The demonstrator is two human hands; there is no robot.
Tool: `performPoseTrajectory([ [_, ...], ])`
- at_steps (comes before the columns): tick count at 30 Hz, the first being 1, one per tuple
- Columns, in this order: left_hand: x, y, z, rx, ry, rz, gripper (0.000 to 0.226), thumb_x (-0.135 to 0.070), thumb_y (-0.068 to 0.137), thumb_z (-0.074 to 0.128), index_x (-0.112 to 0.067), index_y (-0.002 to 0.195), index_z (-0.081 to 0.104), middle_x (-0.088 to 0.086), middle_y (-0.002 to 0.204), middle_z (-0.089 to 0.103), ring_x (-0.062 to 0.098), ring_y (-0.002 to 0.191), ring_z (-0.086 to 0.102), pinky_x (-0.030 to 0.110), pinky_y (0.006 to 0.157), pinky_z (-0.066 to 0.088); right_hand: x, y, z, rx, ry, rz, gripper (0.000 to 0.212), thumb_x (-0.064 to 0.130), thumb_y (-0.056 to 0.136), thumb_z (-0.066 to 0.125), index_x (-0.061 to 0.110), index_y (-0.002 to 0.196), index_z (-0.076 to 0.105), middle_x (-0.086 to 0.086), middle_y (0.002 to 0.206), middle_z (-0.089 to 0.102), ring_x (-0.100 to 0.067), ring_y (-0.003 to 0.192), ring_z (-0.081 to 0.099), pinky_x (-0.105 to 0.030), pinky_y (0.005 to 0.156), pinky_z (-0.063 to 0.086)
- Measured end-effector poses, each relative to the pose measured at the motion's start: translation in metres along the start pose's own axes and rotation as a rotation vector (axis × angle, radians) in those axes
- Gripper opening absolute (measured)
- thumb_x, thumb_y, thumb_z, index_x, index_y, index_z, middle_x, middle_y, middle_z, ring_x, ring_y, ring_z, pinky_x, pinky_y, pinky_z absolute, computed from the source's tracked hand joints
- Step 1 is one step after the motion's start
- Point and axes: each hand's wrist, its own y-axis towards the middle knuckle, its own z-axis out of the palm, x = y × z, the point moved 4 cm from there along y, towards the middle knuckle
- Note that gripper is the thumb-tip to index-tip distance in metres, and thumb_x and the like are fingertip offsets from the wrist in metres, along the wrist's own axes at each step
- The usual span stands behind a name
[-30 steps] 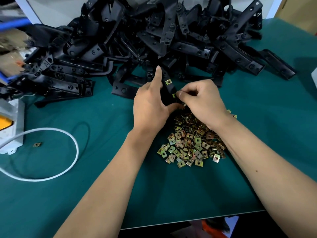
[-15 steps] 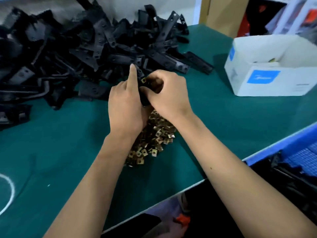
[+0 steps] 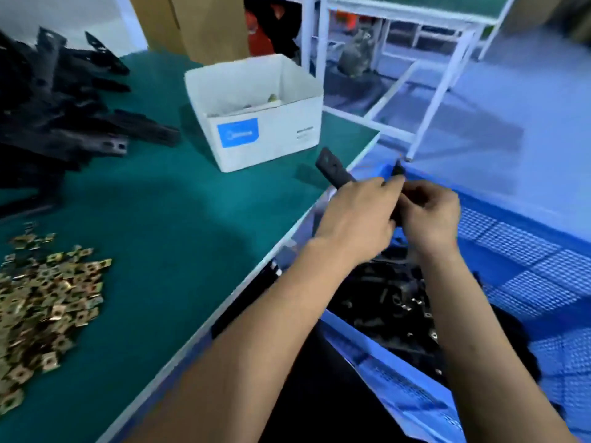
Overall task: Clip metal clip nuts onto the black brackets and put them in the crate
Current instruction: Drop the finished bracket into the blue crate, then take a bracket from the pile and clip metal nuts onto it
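Both hands hold one black bracket point(image 3: 332, 170) in the air, just past the table's right edge and above the blue crate point(image 3: 518, 260). My left hand point(image 3: 358, 215) grips its long arm, whose end sticks out up and to the left. My right hand point(image 3: 428, 215) pinches the other end, a tip showing above the fingers. Finished black brackets point(image 3: 393, 302) lie in the crate below the hands. A heap of brass-coloured clip nuts point(image 3: 48, 295) lies on the green table at the left. The pile of bare brackets point(image 3: 54, 103) is at the far left.
A white cardboard box point(image 3: 256, 123) with a blue label stands on the green table point(image 3: 179, 219) near its right edge. Beyond the crate are a white-framed bench point(image 3: 447, 65) and blue floor. A brown carton point(image 3: 204, 24) stands behind the table.
Both hands carried the bracket from above the clip nut heap rightwards, off the table, to over the blue crate. The view swung right with them.
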Motion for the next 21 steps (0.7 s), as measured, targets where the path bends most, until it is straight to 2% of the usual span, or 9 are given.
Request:
performPoseTrajectory([
  [2,-0.014,-0.001,0.047,0.147,-0.089,0.007,0.057,-0.024,0.088,0.070,-0.017,0.141,0.050,0.009,0.129,0.064,0.034,0.119,0.061,0.047,0.096,0.050,-0.046,0.007,-0.022,0.074,-0.167,0.167,0.019,0.030,0.077,0.078,0.011,0.079,0.077,-0.013,0.074,0.075,-0.018,0.069,0.066,-0.050,0.069,0.060],
  [3,-0.020,-0.003,0.068,0.212,-0.115,0.010,0.053,-0.023,0.088,0.071,-0.016,0.137,0.052,0.010,0.127,0.064,0.034,0.119,0.061,0.047,0.096,0.050,-0.068,0.008,-0.031,0.131,-0.278,0.232,0.019,0.026,0.080,0.082,0.008,0.082,0.078,-0.021,0.077,0.074,-0.022,0.073,0.067,-0.055,0.074,0.060],
  [5,-0.022,-0.014,0.101,0.309,-0.146,-0.011,0.048,-0.021,0.088,0.071,-0.014,0.132,0.055,0.011,0.124,0.063,0.035,0.118,0.060,0.048,0.096,0.051,-0.102,0.002,-0.038,0.252,-0.539,0.289,0.021,0.023,0.085,0.082,0.003,0.085,0.078,-0.024,0.080,0.072,-0.031,0.081,0.072,-0.047,0.077,0.058],
  [7,-0.019,-0.026,0.122,0.380,-0.158,-0.039,0.046,-0.022,0.089,0.071,-0.012,0.131,0.057,0.010,0.124,0.061,0.035,0.118,0.059,0.048,0.096,0.051,-0.121,-0.007,-0.037,0.321,-0.730,0.280,0.026,0.023,0.087,0.081,0.001,0.078,0.070,-0.021,0.078,0.068,-0.037,0.088,0.072,-0.038,0.071,0.048],
  [8,-0.017,-0.030,0.128,0.401,-0.165,-0.050,0.046,-0.022,0.089,0.072,-0.012,0.131,0.058,0.010,0.125,0.061,0.035,0.118,0.059,0.048,0.096,0.052,-0.125,-0.011,-0.038,0.322,-0.769,0.283,0.026,0.023,0.087,0.081,0.005,0.075,0.066,-0.019,0.078,0.067,-0.038,0.090,0.071,-0.035,0.069,0.044],
  [10,-0.010,-0.033,0.133,0.400,-0.189,-0.081,0.045,-0.021,0.090,0.071,-0.012,0.132,0.059,0.009,0.126,0.060,0.034,0.118,0.059,0.048,0.095,0.053,-0.129,-0.013,-0.038,0.276,-0.779,0.301,0.021,0.024,0.087,0.080,0.007,0.081,0.070,-0.016,0.080,0.068,-0.037,0.091,0.070,-0.032,0.069,0.045],
  [14,0.002,-0.021,0.110,0.211,-0.273,-0.162,0.045,-0.017,0.093,0.068,-0.016,0.136,0.059,0.005,0.131,0.063,0.030,0.122,0.059,0.045,0.099,0.051,-0.105,-0.002,-0.035,0.095,-0.665,0.256,0.018,0.022,0.088,0.075,0.009,0.101,0.078,-0.016,0.097,0.075,-0.034,0.097,0.070,-0.033,0.080,0.053],
  [17,0.006,-0.002,0.067,-0.033,-0.412,-0.222,0.046,-0.011,0.092,0.065,-0.016,0.137,0.060,0.001,0.131,0.066,0.023,0.117,0.064,0.044,0.099,0.052,-0.057,0.009,-0.023,0.017,-0.605,0.103,0.011,0.017,0.088,0.069,0.012,0.093,0.078,-0.012,0.091,0.077,-0.033,0.091,0.070,-0.029,0.075,0.049],
  [21,0.024,0.012,-0.012,-0.396,-0.514,-0.217,0.039,-0.005,0.087,0.061,-0.017,0.124,0.066,-0.004,0.116,0.070,0.014,0.090,0.069,0.040,0.083,0.058,0.032,0.014,0.011,-0.005,-0.497,-0.206,0.013,0.020,0.089,0.064,0.015,0.083,0.074,-0.003,0.078,0.074,-0.025,0.073,0.067,-0.034,0.068,0.052],
])
